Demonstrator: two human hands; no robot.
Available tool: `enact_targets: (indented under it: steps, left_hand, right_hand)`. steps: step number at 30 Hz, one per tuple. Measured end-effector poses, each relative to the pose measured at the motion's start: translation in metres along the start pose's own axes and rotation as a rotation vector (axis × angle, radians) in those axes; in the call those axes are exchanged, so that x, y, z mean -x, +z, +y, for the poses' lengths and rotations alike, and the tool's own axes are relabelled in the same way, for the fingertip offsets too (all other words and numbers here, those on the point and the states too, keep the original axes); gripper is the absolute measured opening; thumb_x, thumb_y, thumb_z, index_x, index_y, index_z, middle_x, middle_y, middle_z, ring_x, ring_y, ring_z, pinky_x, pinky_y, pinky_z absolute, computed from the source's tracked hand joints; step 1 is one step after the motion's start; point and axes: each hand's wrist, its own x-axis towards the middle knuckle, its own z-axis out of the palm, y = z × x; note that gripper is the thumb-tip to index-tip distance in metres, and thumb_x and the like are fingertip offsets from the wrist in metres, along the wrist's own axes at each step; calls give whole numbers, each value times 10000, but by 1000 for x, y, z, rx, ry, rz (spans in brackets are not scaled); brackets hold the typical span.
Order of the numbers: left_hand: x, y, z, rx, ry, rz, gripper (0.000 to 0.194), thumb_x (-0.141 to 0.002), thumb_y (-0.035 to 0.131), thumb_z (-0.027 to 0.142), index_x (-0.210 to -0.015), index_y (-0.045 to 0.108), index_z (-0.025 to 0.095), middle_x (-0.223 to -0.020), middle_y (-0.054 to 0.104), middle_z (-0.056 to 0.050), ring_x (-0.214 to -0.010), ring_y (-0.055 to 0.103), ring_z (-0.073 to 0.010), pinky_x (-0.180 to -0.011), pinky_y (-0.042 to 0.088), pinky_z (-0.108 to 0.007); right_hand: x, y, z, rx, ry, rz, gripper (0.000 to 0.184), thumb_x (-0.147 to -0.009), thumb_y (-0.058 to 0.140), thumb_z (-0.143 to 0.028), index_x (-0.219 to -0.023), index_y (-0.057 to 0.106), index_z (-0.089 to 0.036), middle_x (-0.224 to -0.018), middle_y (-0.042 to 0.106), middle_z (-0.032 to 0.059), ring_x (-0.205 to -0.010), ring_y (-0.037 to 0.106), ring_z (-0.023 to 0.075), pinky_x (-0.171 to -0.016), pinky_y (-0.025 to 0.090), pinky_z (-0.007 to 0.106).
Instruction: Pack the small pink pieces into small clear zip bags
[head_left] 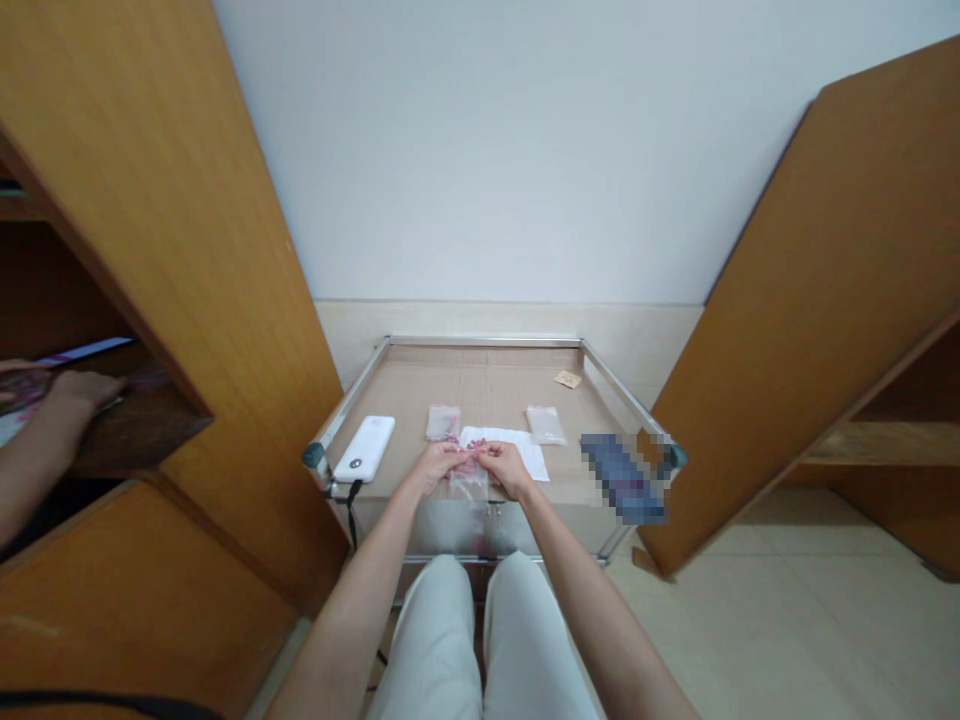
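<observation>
My left hand (pixel 436 467) and my right hand (pixel 504 468) meet at the middle of the table's front edge, fingertips pinched together. Between them they hold the top of a small clear plastic bag (pixel 469 486), which hangs over the edge with small pink items near its mouth. A white sheet of paper (pixel 511 452) lies just beyond my right hand. Another clear bag with pink contents (pixel 442 423) lies just beyond my left hand. A third clear bag (pixel 545 425) lies to the right, its contents hard to make out.
The cardboard-topped metal-framed table (pixel 480 385) holds a white power bank (pixel 364 449) with a black cable and a small tan card (pixel 568 379). A pixelated blue patch (pixel 622 480) covers the right corner. Open wooden cabinet doors (pixel 825 300) flank the table. Another person's hand (pixel 82 388) reaches into a shelf at far left.
</observation>
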Motion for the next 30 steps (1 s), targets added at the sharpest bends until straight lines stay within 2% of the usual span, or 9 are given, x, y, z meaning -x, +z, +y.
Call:
enact_targets:
  steps: [11,17,24,30]
  left_hand:
    - [-4,-2,-4,-22,6,-12,276,-495,699,315,-613,557,110,-560,629,-31,-507,587,-126,-499,454,-219]
    - [-5,-2,-5,-35,10,-23,297,-493,698,328,-635,565,103,-567,626,-31,-514,588,-127,-515,457,-224]
    - [-1,-1,-1,-35,38,-27,308,-492,696,345,-621,565,98,-544,610,-12,-491,569,-106,-530,454,-224]
    - [4,-2,3,-2,8,-13,284,-524,688,321,-654,556,106,-595,633,-40,-557,595,-120,-563,470,-232]
  right_hand:
    - [-2,0,5,-15,17,24,164,-530,604,-297,-558,568,-139,-394,452,-63,-332,267,31,-347,158,174]
    - [-3,0,6,-26,-11,22,158,-518,607,-283,-552,567,-135,-449,502,-39,-381,337,43,-374,210,170]
    - [4,2,-4,4,16,23,179,-541,595,-300,-579,578,-126,-410,453,-43,-363,306,38,-357,190,176]
    - [3,1,-4,10,0,7,274,-565,600,-399,-566,574,-127,-381,397,-58,-335,259,30,-334,159,181]
